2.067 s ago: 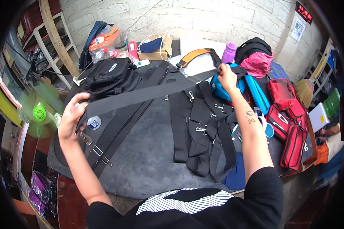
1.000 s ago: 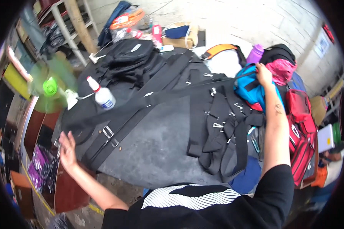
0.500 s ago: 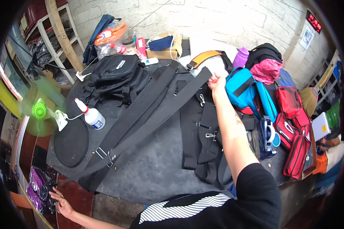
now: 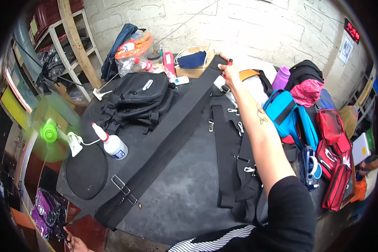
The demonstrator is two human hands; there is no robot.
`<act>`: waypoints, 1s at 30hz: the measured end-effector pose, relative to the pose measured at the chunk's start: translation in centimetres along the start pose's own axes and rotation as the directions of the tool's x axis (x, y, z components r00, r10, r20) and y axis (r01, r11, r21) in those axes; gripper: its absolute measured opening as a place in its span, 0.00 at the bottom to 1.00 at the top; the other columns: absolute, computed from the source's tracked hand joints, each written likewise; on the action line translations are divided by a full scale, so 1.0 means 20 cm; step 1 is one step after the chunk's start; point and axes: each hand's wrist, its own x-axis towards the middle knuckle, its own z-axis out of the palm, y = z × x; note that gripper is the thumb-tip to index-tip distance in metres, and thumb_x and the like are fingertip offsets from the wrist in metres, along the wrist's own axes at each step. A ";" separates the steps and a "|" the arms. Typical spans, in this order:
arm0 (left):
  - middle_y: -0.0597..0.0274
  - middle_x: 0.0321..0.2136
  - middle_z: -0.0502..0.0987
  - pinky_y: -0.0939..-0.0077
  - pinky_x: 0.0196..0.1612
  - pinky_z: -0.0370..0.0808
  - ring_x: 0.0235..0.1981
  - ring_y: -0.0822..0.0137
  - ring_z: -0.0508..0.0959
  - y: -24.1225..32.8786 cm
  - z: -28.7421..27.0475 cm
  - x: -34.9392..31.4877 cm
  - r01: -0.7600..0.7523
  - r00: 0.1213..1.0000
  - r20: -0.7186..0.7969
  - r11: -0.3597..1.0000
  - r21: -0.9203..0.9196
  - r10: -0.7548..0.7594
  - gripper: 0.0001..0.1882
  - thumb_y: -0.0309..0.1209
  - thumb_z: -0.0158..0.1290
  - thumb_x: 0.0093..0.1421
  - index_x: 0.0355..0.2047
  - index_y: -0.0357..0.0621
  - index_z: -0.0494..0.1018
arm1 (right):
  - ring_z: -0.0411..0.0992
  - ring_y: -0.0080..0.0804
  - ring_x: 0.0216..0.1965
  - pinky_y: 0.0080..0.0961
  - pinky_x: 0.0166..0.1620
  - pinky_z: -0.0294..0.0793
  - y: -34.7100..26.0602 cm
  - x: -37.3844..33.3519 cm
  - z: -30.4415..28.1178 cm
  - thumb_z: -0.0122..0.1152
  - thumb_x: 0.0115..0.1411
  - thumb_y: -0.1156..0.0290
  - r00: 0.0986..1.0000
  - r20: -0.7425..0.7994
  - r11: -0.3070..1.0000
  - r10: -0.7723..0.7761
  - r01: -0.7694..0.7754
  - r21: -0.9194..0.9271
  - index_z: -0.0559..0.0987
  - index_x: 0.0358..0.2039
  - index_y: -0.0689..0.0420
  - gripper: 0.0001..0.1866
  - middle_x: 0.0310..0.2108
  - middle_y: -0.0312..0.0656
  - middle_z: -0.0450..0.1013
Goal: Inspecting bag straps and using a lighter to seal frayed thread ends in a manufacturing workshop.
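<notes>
Strap (image 4: 158, 133) stretched slantwise over the tabletop (image 4: 176, 193), gripped at its far end by the right hand (image 4: 229, 72), apparently for tautness, with the left hand (image 4: 76, 242) low near its other end, hold unclear.

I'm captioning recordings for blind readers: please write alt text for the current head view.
A person's right hand holds a black strap stretched diagonally over a dark table; the left hand shows at lower left, its hold unclear. Nearby are a black bag, a spray bottle and red bags.
</notes>
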 end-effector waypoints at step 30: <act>0.70 0.20 0.67 0.78 0.31 0.63 0.25 0.74 0.64 0.36 0.26 0.13 0.295 0.493 0.442 0.334 -0.895 0.749 0.17 0.44 0.55 0.56 0.25 0.42 0.70 | 0.63 0.18 0.29 0.18 0.34 0.64 -0.49 -1.20 -1.00 0.63 0.50 0.70 0.900 0.227 0.578 0.373 -0.034 -0.815 0.74 0.41 0.59 0.17 0.25 0.32 0.67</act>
